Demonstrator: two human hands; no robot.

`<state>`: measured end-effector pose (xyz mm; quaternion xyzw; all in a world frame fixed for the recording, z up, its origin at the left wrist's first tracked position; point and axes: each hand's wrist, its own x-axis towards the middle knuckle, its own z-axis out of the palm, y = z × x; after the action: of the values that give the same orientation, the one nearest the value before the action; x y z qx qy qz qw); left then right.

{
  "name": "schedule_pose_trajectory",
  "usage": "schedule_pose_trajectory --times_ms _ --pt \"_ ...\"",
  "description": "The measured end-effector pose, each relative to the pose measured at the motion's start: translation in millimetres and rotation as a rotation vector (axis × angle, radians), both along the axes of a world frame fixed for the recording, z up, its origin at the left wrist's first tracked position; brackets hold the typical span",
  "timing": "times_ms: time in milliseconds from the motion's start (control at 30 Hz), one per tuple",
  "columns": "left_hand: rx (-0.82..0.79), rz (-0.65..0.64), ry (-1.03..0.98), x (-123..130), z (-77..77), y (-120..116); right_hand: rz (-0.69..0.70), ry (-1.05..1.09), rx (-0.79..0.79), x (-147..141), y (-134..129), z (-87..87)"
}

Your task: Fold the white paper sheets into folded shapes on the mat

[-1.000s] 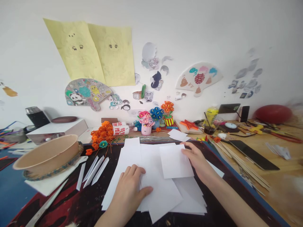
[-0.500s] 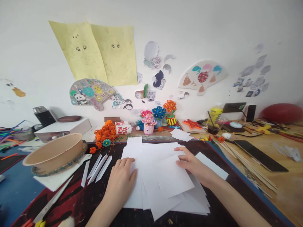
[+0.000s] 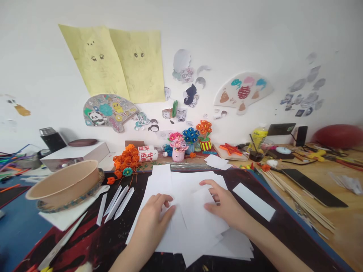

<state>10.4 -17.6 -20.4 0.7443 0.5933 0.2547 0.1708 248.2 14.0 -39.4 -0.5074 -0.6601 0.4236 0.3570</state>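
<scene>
Loose sheets of white paper [image 3: 193,241] lie in an uneven, overlapping pile on a dark mat [image 3: 113,245] in front of me. My left hand [image 3: 153,217] is over the left part of the pile, its bent fingers apart from the thumb and nothing visible between them. My right hand [image 3: 222,204] hovers at or just above the right part, fingers spread; whether its fingertips touch the top sheet I cannot tell. A narrow white paper strip [image 3: 254,201] lies to the right of the pile. Several folded paper strips [image 3: 117,204] are on the left.
Scissors [image 3: 62,241] and a beige basin-like bowl [image 3: 64,181] are at the left. Orange craft flowers [image 3: 129,158] and a pink flower pot [image 3: 178,155] stand behind the pile. Thin wooden sticks [image 3: 300,202] and a black flat slab [image 3: 313,187] lie at the right.
My left hand has moved right over the paper, and my right hand a little left. The sheets have shifted, with the pile reaching further left and the strip at right more exposed.
</scene>
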Motion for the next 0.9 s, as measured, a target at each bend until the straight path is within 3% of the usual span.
schedule_pose_trajectory --times_ms 167,367,500,633,767,900 --pt "-0.128 -0.013 -0.233 16 -8.6 -1 -0.027 0.363 -0.005 -9 -2 3.1" --pt "-0.050 0.016 -0.366 24 -2.4 2 0.036 0.533 -0.030 -25 -11 6.1" --pt "-0.018 0.024 -0.415 25 7.7 9 0.104 0.469 -0.063 -29 -5 5.2" --pt "-0.043 0.021 -0.422 26 11.1 18 0.002 0.268 -0.051 -27 6 -6.7" --pt "-0.057 -0.017 -0.471 23 3.1 18 -0.032 0.186 -0.045 -26 9 -17.0" --pt "-0.060 0.011 -0.482 14 -5.9 13 0.030 0.110 0.012 -19 12 -9.9"
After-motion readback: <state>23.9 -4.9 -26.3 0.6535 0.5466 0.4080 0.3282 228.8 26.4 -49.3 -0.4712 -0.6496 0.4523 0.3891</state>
